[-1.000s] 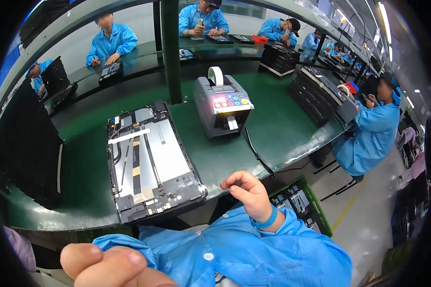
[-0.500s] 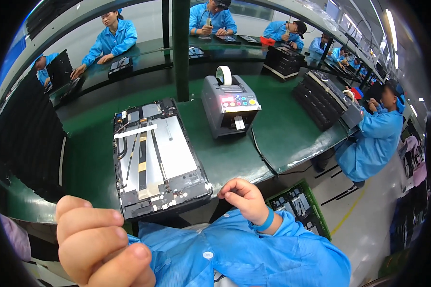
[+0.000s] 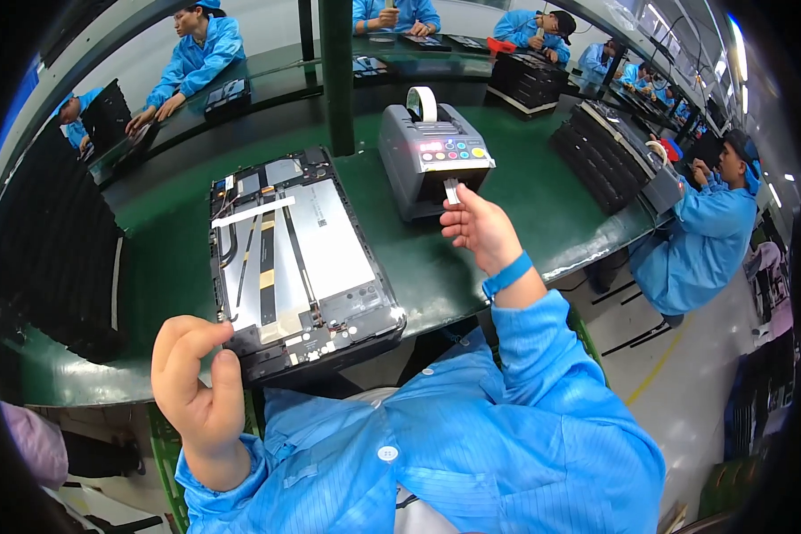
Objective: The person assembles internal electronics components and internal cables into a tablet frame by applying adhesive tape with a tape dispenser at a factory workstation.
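Note:
My right hand (image 3: 482, 233) reaches to the front of a grey tape dispenser (image 3: 409, 169), its thumb and finger closed on the short strip of tape (image 3: 451, 189) that sticks out of the slot. A white tape roll (image 3: 423, 103) stands on top of the machine. To its left lies an opened flat electronic device (image 3: 334, 236), with a silver panel, dark cables and a pale strip of tape (image 3: 254, 211) across its upper part. At the device's lower left corner is my left hand (image 3: 191, 383), fingers curled, thumb and forefinger slightly apart. Nothing shows between them.
A tall stack of black panels (image 3: 53, 240) stands at the left. More dark stacks (image 3: 601, 156) sit to the right on the green table (image 3: 525, 200). A green post (image 3: 336, 80) rises behind the device. Co-workers in blue sit across and at right.
My right hand has moved up and forward from the table's front edge to the tape strip. My left hand has moved away from the camera to the device's lower left corner.

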### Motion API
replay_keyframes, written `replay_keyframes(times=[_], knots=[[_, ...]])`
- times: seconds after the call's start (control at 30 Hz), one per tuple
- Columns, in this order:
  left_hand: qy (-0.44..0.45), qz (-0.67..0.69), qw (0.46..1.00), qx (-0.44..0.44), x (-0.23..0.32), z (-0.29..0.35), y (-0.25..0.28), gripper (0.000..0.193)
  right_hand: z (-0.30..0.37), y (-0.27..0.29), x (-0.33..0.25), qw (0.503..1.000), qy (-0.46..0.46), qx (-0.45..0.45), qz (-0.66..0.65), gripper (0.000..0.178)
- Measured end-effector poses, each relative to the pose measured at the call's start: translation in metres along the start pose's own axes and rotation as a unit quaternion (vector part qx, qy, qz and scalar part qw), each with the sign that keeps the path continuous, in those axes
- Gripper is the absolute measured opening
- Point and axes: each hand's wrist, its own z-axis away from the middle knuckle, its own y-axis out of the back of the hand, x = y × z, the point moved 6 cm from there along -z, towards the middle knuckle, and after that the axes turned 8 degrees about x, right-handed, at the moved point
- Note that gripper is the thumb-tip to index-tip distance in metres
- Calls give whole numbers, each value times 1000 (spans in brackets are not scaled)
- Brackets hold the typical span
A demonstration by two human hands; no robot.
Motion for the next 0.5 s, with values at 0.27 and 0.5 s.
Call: replay_keyframes(times=[0.27, 0.5], knots=[[-44, 13, 999, -2, -2, 1, 5, 14, 20, -14, -13, 981, 195, 10, 0, 23], [-88, 62, 987, -118, 26, -18, -26, 35, 171, -110, -70, 734, 573, -251, 265, 8]])
